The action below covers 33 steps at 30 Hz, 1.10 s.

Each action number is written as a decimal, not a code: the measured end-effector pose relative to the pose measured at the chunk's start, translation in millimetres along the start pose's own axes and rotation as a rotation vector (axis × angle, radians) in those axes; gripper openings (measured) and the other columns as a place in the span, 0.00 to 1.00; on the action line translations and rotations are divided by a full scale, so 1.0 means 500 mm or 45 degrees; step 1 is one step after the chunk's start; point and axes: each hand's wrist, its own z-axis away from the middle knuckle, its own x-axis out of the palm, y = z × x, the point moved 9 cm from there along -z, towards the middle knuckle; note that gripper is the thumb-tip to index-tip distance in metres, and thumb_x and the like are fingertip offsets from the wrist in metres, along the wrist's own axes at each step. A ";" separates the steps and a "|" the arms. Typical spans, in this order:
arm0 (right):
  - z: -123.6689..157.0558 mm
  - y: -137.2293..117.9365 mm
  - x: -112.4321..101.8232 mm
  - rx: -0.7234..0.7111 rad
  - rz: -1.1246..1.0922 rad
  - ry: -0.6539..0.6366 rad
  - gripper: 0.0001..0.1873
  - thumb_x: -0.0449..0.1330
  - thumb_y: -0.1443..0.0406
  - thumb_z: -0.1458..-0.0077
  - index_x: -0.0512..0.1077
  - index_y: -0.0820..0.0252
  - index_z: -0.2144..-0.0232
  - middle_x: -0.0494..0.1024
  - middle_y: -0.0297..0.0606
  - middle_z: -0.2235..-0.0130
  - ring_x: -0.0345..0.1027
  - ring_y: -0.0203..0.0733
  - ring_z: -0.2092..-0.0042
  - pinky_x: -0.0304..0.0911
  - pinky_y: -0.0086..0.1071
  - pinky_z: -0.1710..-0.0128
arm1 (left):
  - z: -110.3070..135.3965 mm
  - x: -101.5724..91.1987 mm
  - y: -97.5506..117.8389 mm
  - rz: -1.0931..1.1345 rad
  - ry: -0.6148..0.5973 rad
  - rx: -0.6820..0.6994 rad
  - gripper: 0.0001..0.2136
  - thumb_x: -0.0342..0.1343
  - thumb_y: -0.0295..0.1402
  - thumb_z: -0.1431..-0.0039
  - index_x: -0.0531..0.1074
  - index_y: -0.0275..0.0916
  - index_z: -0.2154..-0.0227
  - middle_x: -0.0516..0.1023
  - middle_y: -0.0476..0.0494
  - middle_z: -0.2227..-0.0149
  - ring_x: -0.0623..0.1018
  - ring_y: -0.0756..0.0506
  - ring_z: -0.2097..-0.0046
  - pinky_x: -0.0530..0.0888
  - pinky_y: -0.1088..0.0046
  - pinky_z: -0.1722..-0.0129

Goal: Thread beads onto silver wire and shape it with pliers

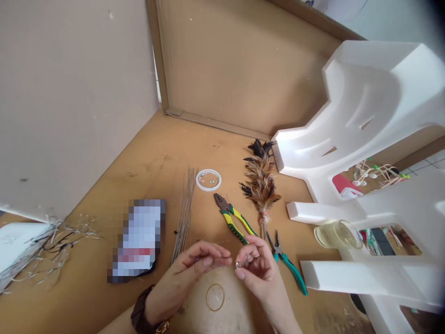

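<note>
My right hand (pixel 259 269) pinches a small clear bead (pixel 238 265) between thumb and fingertips. Facing it, my left hand (pixel 196 266) is cupped, its fingers stretched out and the thumb apart from them; part of its palm is hidden. A thin yellow ring (pixel 215 297) lies below the hands on a pale rounded surface. Beyond them are combination pliers (pixel 234 218) with yellow and green handles, and a round white-rimmed dish (pixel 208 189) holding several tiny beads. Teal-handled long-nose pliers (pixel 287 264) lie right of my right hand. A bundle of thin metal wires (pixel 184 218) lies beyond my left hand.
A brown and black feather bundle (pixel 260 181) lies at centre right. A blurred-out phone (pixel 139 241) and tangled wires (pixel 59 246) are on the left. White moulded foam (pixel 365 102) and a glass jar (pixel 337 234) stand on the right. Cardboard panels (pixel 236 69) wall the back.
</note>
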 end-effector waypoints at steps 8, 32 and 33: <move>0.002 0.036 0.023 0.035 0.357 0.023 0.04 0.61 0.68 0.52 0.73 0.56 0.70 0.74 0.37 0.66 0.68 0.40 0.63 0.63 0.32 0.62 | 0.001 -0.001 -0.011 -0.145 0.011 -0.011 0.17 0.41 0.36 0.39 0.70 0.38 0.53 0.70 0.39 0.48 0.66 0.41 0.45 0.58 0.60 0.44; 0.002 0.052 0.003 0.093 0.430 0.075 0.05 0.62 0.65 0.53 0.73 0.58 0.70 0.76 0.37 0.72 0.70 0.40 0.69 0.66 0.31 0.67 | -0.001 -0.020 0.014 -0.756 0.186 0.043 0.04 0.55 0.30 0.48 0.72 0.37 0.70 0.73 0.45 0.69 0.73 0.47 0.65 0.69 0.72 0.62; 0.003 0.053 0.003 0.094 0.410 0.077 0.05 0.62 0.65 0.53 0.73 0.58 0.70 0.76 0.37 0.72 0.70 0.40 0.69 0.66 0.31 0.67 | -0.001 -0.016 0.017 -0.755 0.167 0.056 0.04 0.54 0.30 0.47 0.72 0.37 0.69 0.73 0.45 0.69 0.73 0.47 0.64 0.69 0.73 0.61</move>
